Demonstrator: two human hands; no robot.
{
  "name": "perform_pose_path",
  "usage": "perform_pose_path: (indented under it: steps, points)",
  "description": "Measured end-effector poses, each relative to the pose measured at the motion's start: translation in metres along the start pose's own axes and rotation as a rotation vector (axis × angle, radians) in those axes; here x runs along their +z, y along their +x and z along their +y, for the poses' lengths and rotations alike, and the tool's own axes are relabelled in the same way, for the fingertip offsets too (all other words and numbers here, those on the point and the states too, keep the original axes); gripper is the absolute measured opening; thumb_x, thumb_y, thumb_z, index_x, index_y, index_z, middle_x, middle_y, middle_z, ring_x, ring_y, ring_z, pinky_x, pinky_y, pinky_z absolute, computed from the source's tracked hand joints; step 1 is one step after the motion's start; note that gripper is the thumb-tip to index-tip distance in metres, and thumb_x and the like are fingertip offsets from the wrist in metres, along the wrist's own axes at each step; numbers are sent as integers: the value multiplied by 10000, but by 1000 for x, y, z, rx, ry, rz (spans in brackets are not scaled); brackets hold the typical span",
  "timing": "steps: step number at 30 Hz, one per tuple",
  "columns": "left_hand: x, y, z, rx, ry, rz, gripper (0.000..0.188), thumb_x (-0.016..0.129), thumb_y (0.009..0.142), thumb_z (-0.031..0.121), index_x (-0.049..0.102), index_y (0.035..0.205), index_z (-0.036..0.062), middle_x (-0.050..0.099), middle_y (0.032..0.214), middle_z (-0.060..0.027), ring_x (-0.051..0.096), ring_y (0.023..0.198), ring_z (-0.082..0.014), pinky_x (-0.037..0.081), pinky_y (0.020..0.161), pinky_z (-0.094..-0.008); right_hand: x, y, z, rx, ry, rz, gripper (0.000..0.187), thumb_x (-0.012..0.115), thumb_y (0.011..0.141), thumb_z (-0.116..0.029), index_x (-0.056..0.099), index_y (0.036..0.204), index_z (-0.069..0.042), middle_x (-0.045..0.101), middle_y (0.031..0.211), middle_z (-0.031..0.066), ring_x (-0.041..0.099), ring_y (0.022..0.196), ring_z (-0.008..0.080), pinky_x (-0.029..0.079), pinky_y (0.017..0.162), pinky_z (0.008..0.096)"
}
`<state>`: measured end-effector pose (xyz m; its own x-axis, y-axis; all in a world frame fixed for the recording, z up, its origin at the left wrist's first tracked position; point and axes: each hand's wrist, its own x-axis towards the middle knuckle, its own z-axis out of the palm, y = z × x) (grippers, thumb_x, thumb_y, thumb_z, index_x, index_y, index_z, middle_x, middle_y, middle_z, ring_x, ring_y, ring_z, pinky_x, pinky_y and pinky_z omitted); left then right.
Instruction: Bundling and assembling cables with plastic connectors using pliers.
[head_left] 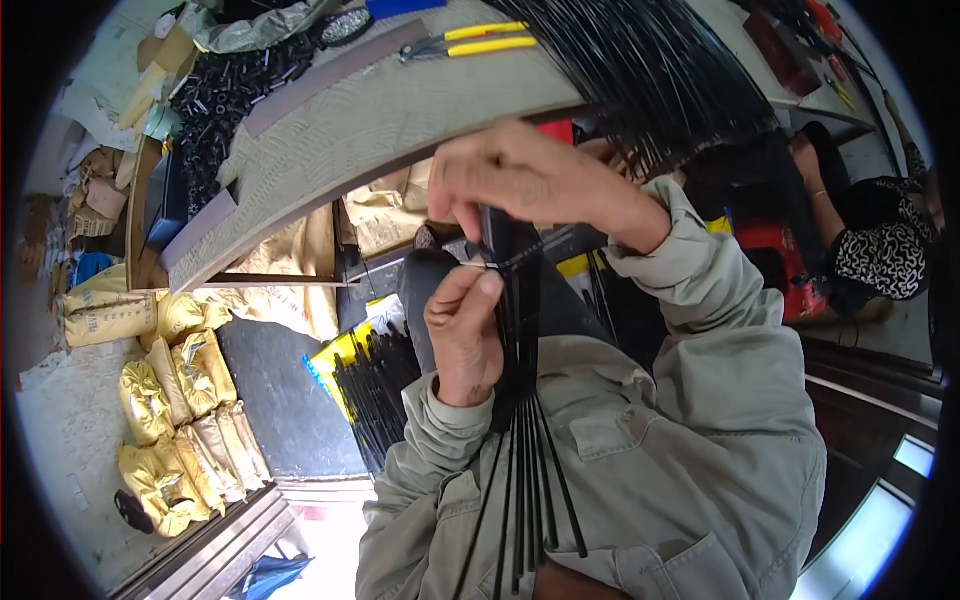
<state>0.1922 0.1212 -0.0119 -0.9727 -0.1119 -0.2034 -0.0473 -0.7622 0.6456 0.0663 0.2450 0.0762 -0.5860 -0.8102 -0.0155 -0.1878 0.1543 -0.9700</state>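
Note:
A bundle of long thin black rods (520, 350) lies against my lap and chest, its loose ends fanning out toward me. My left hand (465, 335) is at the bundle's left side, thumb and forefinger closed on the end of a thin pale strip (484, 265). A dark band (545, 243) seems to run across the rods beside it; whether it is the same piece I cannot tell. Just above, my right hand (530, 178) hovers over the bundle with bent fingers, blurred by motion. What those fingers hold, if anything, does not show.
On the bench (400, 110) ahead are yellow-handled pliers (470, 42), a heap of small black parts (235, 105) and a large spread of black rods (655, 70). More rods (375, 380) stand left of my legs. Yellow sacks (190, 440) are stacked left; another person (870, 240) sits right.

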Motion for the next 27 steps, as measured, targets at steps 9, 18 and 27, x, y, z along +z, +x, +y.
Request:
perform_pose_path:
  steps: [9,18,27]
  points:
    - [6,-2,2,18,11,-46,221,594,785,-12,583,1005,-31,614,919,-58,570,816,-94,446,782,-219,0,-3,21,-199,182,-42,479,658,759,-92,439,1182,-37,564,878,49,530,794,87,424,676,191]
    - [6,-2,3,57,73,-10,293,596,789,0,548,1076,-39,604,965,-58,562,848,-91,435,804,-214,2,-5,30,-250,192,-50,543,618,792,-92,377,1276,-41,553,924,64,537,856,110,439,774,236]
    - [8,0,3,29,26,11,320,595,791,-4,534,1104,-35,595,957,-40,550,862,-79,423,813,-198,2,-4,18,-232,-138,16,530,613,791,-110,396,1273,-74,559,891,62,519,723,119,437,616,254]
